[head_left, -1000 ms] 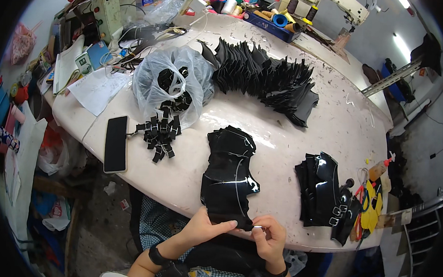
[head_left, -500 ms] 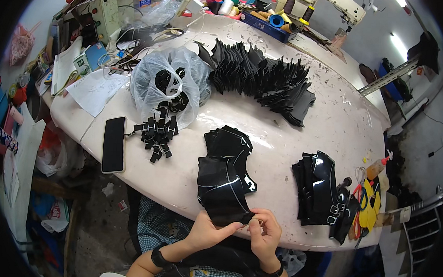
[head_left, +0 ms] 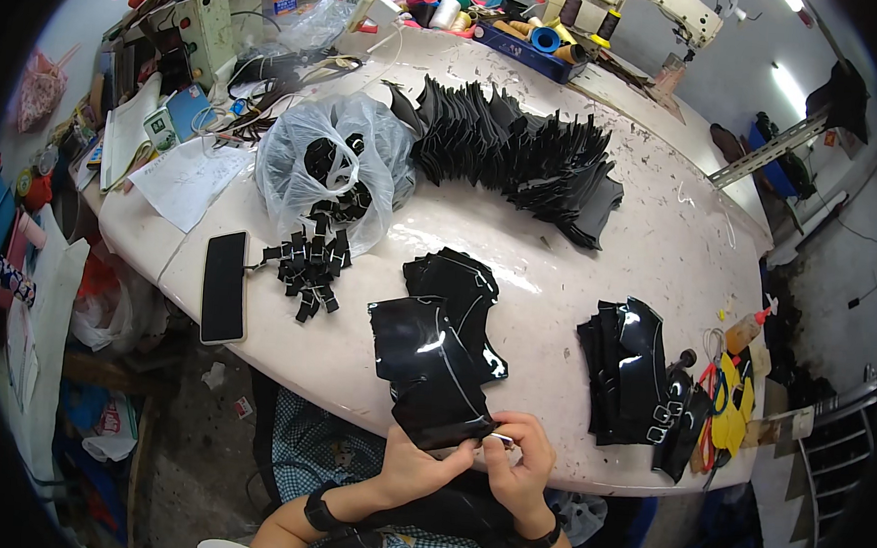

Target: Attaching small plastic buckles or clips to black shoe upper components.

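My left hand (head_left: 416, 474) grips the lower edge of a glossy black shoe-upper piece (head_left: 440, 388), thumb on top. At that piece's lower right corner, my right hand (head_left: 520, 465) pinches a small pale, shiny item (head_left: 501, 439) between thumb and fingers; its kind is too small to make out. Under and beyond the held piece lies a stack of similar glossy black pieces (head_left: 458, 275). Left of them sits a pile of small black strap loops with metal buckles (head_left: 310, 267), spilling from a clear plastic bag (head_left: 296, 157).
A long row of matte black cut pieces (head_left: 514, 149) stands across the table. More glossy pieces (head_left: 622, 373), some with buckles, lie to the right beside scissors (head_left: 718, 398) and a glue bottle (head_left: 750, 330). A phone (head_left: 225, 288) lies left. Thread spools (head_left: 545, 41) and a sewing machine (head_left: 660, 13) are at the back.
The held black piece has swung to the left and lies more tilted. Between my right fingers a pale, shiny item shows more plainly. Both hands stay in nearly the same place.
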{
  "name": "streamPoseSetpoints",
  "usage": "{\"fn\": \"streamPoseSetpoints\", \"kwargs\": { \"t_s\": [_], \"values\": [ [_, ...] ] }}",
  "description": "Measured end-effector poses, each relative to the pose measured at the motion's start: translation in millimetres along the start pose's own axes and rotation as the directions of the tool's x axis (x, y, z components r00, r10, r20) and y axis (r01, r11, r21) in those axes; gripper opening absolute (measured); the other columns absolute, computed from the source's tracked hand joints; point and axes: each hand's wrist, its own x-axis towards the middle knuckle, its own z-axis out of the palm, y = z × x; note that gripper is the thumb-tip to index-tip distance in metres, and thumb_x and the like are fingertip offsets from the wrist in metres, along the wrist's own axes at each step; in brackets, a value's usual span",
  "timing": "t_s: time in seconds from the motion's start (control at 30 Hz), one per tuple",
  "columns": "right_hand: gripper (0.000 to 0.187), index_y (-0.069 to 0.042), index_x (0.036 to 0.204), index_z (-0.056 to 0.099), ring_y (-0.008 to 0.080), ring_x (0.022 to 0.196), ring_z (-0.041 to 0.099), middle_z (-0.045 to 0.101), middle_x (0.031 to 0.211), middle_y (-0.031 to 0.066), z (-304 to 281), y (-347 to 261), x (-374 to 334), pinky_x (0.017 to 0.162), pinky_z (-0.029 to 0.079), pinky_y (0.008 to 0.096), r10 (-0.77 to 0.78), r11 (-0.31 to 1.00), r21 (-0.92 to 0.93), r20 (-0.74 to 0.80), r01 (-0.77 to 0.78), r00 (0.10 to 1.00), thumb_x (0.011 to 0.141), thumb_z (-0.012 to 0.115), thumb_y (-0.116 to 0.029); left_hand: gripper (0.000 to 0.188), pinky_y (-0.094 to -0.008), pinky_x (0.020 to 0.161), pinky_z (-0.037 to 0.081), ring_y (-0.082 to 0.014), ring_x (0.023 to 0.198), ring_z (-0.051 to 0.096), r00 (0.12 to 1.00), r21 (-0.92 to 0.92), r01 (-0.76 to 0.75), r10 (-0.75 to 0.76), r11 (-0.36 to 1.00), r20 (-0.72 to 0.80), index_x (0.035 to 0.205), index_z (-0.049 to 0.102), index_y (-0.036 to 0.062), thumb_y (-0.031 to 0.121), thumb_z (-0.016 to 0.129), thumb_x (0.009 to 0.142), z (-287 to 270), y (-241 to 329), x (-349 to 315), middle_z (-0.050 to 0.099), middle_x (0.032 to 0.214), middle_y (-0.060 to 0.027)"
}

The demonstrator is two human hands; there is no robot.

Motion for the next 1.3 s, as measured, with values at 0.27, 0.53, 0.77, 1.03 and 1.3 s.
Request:
{"fn": "streamPoseSetpoints", "kwargs": {
  "t_s": [0.27, 0.53, 0.77, 1.03, 1.3],
  "values": [
    [0.014, 0.0, 0.081, 0.053, 0.009, 0.06, 0.054, 0.057, 0.075, 0.0073, -7, 4, 1, 0.053, 0.043, 0.0212, 0.237, 0.95, 0.174, 0.143, -0.26, 0.961, 0.072, 0.064, -0.001, 0.022, -0.0241, 0.069, 0.051, -0.0119, 0.076, 0.063, 0.985, 0.141, 0.099, -0.117, 0.985, 0.125, 0.092, 0.061, -0.0037, -0.003, 0.06, 0.07, -6, 5, -1, 0.066, 0.084, -0.0077],
    [0.017, -0.001, 0.083, 0.053, 0.0117, 0.054, 0.048, 0.05, 0.067, 0.0061, -9, 9, -3, 0.047, 0.039, 0.0233, 0.062, 0.997, 0.042, 0.1, -0.066, 0.993, 0.069, 0.062, 0.001, 0.024, -0.0257, 0.067, 0.05, -0.0164, 0.077, 0.063, 0.99, 0.25, -0.077, 0.044, 0.965, 0.136, 0.096, 0.062, -0.0002, 0.005, 0.067, 0.072, -4, -1, -12, 0.064, 0.086, -0.0101],
    [0.026, -0.003, 0.097, 0.048, 0.0097, 0.072, 0.047, 0.049, 0.086, 0.0048, -13, 21, -11, 0.064, 0.041, 0.0229, 0.027, 0.995, 0.095, 0.15, -0.041, 0.988, 0.078, 0.062, -0.015, 0.037, -0.0319, 0.067, 0.051, -0.0263, 0.079, 0.061, 0.847, 0.522, -0.531, 0.442, 0.667, 0.296, 0.098, 0.063, -0.0001, 0.004, 0.066, 0.061, 15, 8, -16, 0.059, 0.082, -0.0126],
    [0.028, 0.0, 0.096, 0.051, 0.0143, 0.072, 0.052, 0.053, 0.096, 0.0104, -17, 25, -14, 0.064, 0.044, 0.0258, 0.053, 0.969, 0.233, 0.115, -0.079, 0.992, 0.072, 0.063, -0.002, 0.015, -0.0224, 0.068, 0.049, -0.0111, 0.081, 0.06, 0.928, -0.244, 0.338, -0.278, 0.909, 0.25, 0.095, 0.064, -0.0012, 0.007, 0.06, 0.083, -8, 4, 10, 0.06, 0.085, -0.0075],
    [0.024, 0.003, 0.104, 0.04, 0.0117, 0.065, 0.061, 0.057, 0.086, 0.0117, -6, 6, -13, 0.053, 0.049, 0.0198, 0.321, 0.792, 0.431, 0.307, -0.432, 0.896, 0.082, 0.05, 0.007, 0.017, -0.0227, 0.06, 0.05, -0.0108, 0.069, 0.061, 0.936, 0.088, 0.061, -0.088, 0.994, 0.34, 0.096, 0.059, -0.0005, 0.001, 0.058, 0.079, -19, 5, 14, 0.062, 0.077, -0.007]
  ]
}}
